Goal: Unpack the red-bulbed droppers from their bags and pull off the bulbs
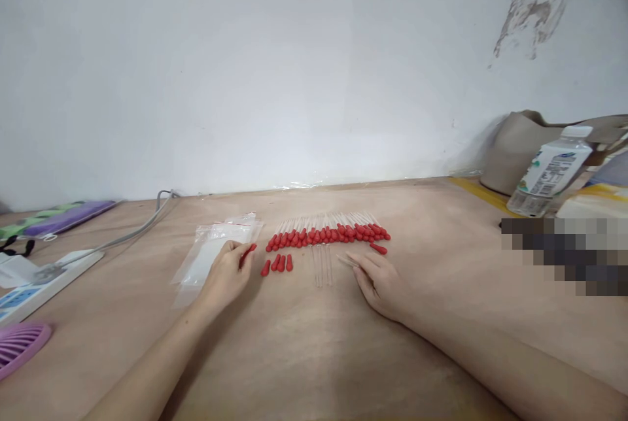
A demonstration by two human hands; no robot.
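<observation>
My left hand (230, 270) is closed on a red rubber bulb (248, 252), pinched between thumb and fingers. In my right hand (383, 280) a thin glass dropper tube (347, 259) is pinched, its end pointing left. Between the hands lie several bare glass tubes (322, 267), side by side. Several loose red bulbs (281, 263) rest in a short row right of my left hand. Beyond them stretches a long row of assembled droppers (328, 234), red bulbs toward me and glass tips toward the wall. One separate red bulb (378, 248) lies just beyond my right hand.
Clear plastic zip bags (206, 254) lie beside my left hand. A power strip (53, 280) with a grey cable, a purple pouch (69, 218) and a pink slatted object (22, 346) sit at left. A plastic bottle (552, 169) and a grey bag-like container (510, 153) stand at far right.
</observation>
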